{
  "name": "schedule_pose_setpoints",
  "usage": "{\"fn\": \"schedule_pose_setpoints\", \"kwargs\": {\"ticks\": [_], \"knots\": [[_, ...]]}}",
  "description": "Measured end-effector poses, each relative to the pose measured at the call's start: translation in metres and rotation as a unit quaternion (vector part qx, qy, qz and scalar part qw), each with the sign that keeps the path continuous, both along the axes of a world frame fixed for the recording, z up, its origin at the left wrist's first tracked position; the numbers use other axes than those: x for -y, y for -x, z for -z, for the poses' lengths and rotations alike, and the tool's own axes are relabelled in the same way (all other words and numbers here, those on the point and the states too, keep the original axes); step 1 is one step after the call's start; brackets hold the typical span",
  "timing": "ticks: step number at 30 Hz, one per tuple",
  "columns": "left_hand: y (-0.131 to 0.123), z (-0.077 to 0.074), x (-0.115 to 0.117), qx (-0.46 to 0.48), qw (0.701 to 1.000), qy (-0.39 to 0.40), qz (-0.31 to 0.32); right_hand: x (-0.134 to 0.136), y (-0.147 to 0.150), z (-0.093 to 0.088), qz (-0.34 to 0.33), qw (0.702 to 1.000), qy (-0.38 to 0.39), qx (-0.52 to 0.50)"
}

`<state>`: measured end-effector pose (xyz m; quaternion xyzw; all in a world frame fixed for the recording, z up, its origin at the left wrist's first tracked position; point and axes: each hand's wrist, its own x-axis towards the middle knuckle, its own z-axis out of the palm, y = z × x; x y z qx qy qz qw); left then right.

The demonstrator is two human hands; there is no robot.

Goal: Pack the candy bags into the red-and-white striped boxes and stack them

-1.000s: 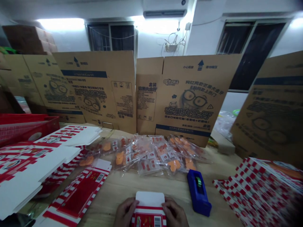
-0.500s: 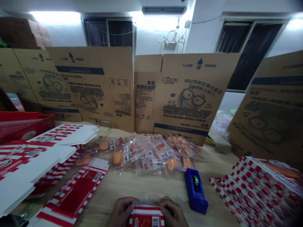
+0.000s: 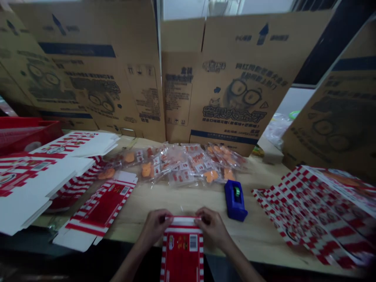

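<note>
Head view. At the far left sits a red plastic crate [image 3: 26, 135], and in front of it, on the light wooden desk [image 3: 179, 199], lies a stack of flat, unfolded white cartons [image 3: 32, 184] with red-and-white stripes. Just to their right lies a separate flat carton [image 3: 100, 207] with a red panel and a barcode. Behind these, a row of flattened corrugated cardboard boxes [image 3: 235, 78] stands upright along the back of the desk, printed with Chinese text and a cartoon face in glasses. At their foot lies a loose spread of sealed clear bags [image 3: 176, 164] holding orange pieces.

The left hand [image 3: 154, 227] and right hand [image 3: 211, 229] are close together at the front of the desk, clamped on either side of the top end of a red-and-white striped carton [image 3: 182, 250]. Its red barcode panel faces up, and its lower end runs past the desk's front edge toward the person.

Just beyond the right hand stands a blue tape dispenser [image 3: 235, 199] with a green tape roll [image 3: 235, 191] in it. At the far right, a heap of flat red-and-white checked cartons [image 3: 317, 211] spreads across the desk.
</note>
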<state>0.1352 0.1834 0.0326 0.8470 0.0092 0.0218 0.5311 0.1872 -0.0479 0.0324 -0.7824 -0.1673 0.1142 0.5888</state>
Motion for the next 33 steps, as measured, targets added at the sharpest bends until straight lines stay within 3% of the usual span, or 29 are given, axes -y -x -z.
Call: {"fn": "schedule_pose_setpoints", "kwargs": {"ticks": [4,10,17,19,21,24,26,29,33], "knots": [[-0.001,-0.003,0.003,-0.002,1.0,0.029,0.009,0.001,-0.001,-0.005,-0.001,1.0,-0.018,-0.013],[0.013,0.003,0.003,-0.011,0.997,0.078,0.025,0.01,0.011,0.011,-0.029,0.996,-0.077,-0.036],[0.027,0.015,0.007,0.108,0.994,0.016,0.024,0.012,0.032,0.018,0.003,0.996,-0.092,0.009],[0.028,0.016,0.007,0.123,0.992,0.019,0.015,0.021,0.029,0.016,0.049,0.994,-0.084,0.043],[0.029,0.019,0.006,0.12,0.992,0.036,0.011,0.041,0.019,0.012,0.155,0.98,-0.069,0.107],[0.028,0.025,0.004,0.104,0.991,0.081,0.014,0.083,-0.004,0.007,0.36,0.915,-0.012,0.185],[0.027,0.029,0.006,0.088,0.99,0.11,0.014,0.111,-0.019,0.008,0.434,0.884,0.036,0.168],[0.027,0.033,0.013,0.059,0.987,0.147,0.012,0.132,-0.033,0.018,0.436,0.892,0.056,0.104],[0.03,0.036,0.02,0.014,0.982,0.187,-0.004,0.126,-0.044,0.038,0.438,0.895,0.007,0.083]]}}
